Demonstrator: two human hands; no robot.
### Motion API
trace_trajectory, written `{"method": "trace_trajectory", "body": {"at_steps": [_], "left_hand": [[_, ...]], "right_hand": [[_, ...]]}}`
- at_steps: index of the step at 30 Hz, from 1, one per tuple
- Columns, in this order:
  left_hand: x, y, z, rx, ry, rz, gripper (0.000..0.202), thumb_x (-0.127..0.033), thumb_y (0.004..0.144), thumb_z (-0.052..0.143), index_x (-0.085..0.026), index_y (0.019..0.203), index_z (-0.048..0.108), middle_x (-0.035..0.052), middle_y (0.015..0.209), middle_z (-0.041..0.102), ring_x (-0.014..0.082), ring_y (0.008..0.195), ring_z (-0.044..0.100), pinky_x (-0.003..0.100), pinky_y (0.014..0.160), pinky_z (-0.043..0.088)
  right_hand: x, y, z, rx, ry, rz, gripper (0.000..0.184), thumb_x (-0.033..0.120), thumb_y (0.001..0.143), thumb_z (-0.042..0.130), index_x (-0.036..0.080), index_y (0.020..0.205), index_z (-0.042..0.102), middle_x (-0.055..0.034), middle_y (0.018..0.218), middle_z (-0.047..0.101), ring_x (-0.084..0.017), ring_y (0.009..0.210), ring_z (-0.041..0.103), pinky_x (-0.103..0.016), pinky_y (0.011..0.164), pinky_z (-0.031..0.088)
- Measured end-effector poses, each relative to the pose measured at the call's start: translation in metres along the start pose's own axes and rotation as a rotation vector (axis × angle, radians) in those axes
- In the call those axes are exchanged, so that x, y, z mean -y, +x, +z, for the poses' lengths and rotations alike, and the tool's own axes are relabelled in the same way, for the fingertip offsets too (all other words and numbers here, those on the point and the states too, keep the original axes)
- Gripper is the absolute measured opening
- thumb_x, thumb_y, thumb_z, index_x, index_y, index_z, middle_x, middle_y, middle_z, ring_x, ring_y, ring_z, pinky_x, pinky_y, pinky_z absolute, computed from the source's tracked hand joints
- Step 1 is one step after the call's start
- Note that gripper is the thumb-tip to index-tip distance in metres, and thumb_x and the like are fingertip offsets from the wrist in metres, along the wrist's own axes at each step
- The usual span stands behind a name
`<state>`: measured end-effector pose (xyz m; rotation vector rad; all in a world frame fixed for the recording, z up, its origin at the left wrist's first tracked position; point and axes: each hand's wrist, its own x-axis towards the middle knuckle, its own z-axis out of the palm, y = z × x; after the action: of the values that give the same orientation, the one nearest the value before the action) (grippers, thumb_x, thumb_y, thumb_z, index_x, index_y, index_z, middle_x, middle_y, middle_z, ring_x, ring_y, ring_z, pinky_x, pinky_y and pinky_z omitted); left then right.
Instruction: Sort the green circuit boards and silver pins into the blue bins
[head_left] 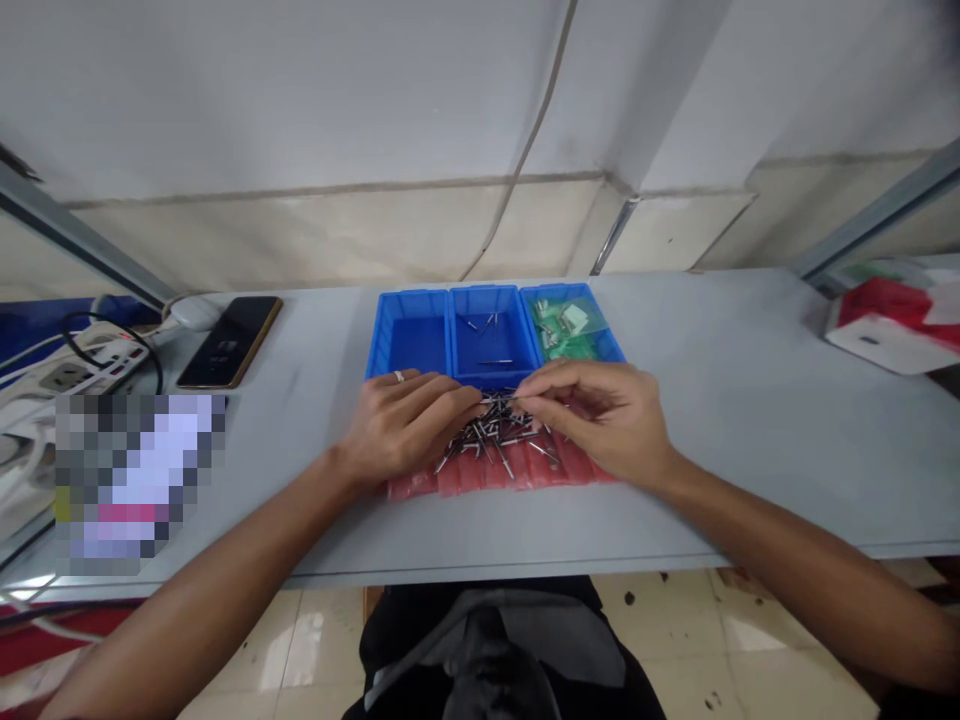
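Observation:
My left hand [409, 425], with a ring on one finger, is closed at the fingertips on the left end of a thin metal pin [499, 398]. Opposite it, my right hand [611, 415] pinches the pin's other end between thumb and forefinger. Below both hands lies a heap of slim dark-and-silver metal pins [491, 435], spread over pink plastic bags [472, 478]. Just behind are three joined blue bins. In the middle bin [487, 345] are several pins; the left bin [412, 345] shows a bare floor. The right bin [615, 345] contains a green bag [566, 325] with small silver parts.
A phone [231, 342] lies at the left, beside power strips [71, 370] and tangled cables. In front of it is a blurred-out item [139, 485]. A white box [889, 335] with red wrapping stands at the far right. The wall bounds the grey table [750, 420] behind.

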<state>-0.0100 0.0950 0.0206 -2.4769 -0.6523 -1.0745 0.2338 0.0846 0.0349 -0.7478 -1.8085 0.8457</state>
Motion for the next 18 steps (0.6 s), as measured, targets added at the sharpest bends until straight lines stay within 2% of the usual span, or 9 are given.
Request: {"method": "trace_trajectory", "body": {"at_steps": [2,6,8,10,12,14,18], "left_hand": [[0.000,0.001,-0.001,-0.001,-0.019,0.010,0.010,-0.022,0.093,0.065,-0.017,0.100,0.060,-0.0008,0.080,0.071,0.0105,0.066,0.066,0.025,0.059,0.046],[0.001,0.001,-0.002,-0.025,-0.058,-0.015,0.020,-0.027,0.090,0.070,-0.014,0.102,0.060,0.0008,0.082,0.071,0.0116,0.067,0.065,0.026,0.058,0.046],[0.001,0.001,-0.002,-0.019,-0.051,-0.005,0.017,-0.024,0.089,0.070,-0.015,0.100,0.060,-0.0004,0.080,0.070,0.0111,0.065,0.064,0.026,0.057,0.045],[0.001,0.001,-0.002,0.004,-0.057,0.004,0.009,-0.022,0.092,0.064,-0.015,0.096,0.060,0.0001,0.080,0.070,0.0120,0.066,0.064,0.026,0.057,0.045],[0.001,0.001,-0.003,0.010,-0.074,-0.024,0.011,-0.025,0.095,0.057,-0.015,0.098,0.061,0.0024,0.084,0.071,0.0140,0.069,0.066,0.028,0.059,0.046],[0.002,0.000,-0.004,-0.003,-0.070,-0.073,0.014,-0.025,0.095,0.056,-0.014,0.103,0.061,0.0037,0.087,0.071,0.0149,0.073,0.067,0.029,0.060,0.047],[0.003,0.000,-0.004,-0.011,-0.016,-0.109,0.016,-0.016,0.090,0.061,-0.016,0.106,0.061,0.0018,0.086,0.071,0.0130,0.072,0.067,0.027,0.062,0.047]], "right_hand": [[-0.001,-0.001,0.002,0.001,0.062,0.043,0.008,0.023,0.085,0.075,0.023,0.093,0.076,-0.0010,0.087,0.076,-0.011,0.065,0.068,-0.025,0.060,0.059],[-0.002,-0.002,0.002,-0.026,0.150,0.139,0.010,0.022,0.084,0.076,0.022,0.094,0.076,-0.0001,0.083,0.076,-0.010,0.061,0.069,-0.023,0.059,0.060],[-0.001,-0.002,0.002,-0.006,0.165,0.156,0.010,0.021,0.084,0.076,0.023,0.094,0.077,-0.0002,0.083,0.076,-0.010,0.061,0.069,-0.022,0.057,0.060],[-0.001,-0.003,0.001,0.009,0.155,0.159,0.010,0.021,0.083,0.077,0.023,0.092,0.078,0.0000,0.082,0.076,-0.010,0.058,0.068,-0.022,0.054,0.059],[-0.002,-0.001,0.000,-0.010,0.134,0.175,0.010,0.021,0.082,0.078,0.024,0.091,0.078,0.0002,0.081,0.076,-0.009,0.056,0.066,-0.021,0.053,0.058],[-0.003,0.001,-0.001,-0.057,0.148,0.202,0.010,0.022,0.084,0.076,0.024,0.094,0.078,-0.0014,0.085,0.078,-0.011,0.062,0.070,-0.022,0.057,0.060],[-0.004,0.008,-0.007,-0.107,0.233,0.222,0.027,0.024,0.094,0.064,0.027,0.121,0.069,-0.0055,0.111,0.076,-0.017,0.092,0.075,-0.028,0.070,0.063]]}}
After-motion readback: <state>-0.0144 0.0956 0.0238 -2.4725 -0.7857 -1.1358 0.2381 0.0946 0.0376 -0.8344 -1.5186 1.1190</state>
